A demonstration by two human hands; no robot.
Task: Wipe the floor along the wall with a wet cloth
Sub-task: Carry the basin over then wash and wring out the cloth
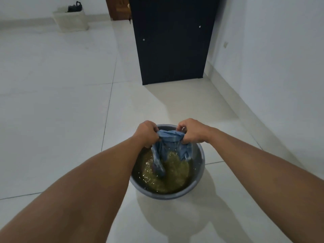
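Both hands grip a blue cloth [172, 143] above a grey basin [198, 183] at 6 o'clock on the tiled floor [61, 102]. The left hand [147, 133] has its fingers curled tight around the cloth's left end; the right hand [192, 131] pinches the right end in a closed fist. The cloth's lower part hangs into yellowish water [175, 178]. A dark cabinet [171, 41] stands at 12 o'clock against the wall [280, 58], which runs along the right. A pale bin [71, 21] sits at 10 o'clock.
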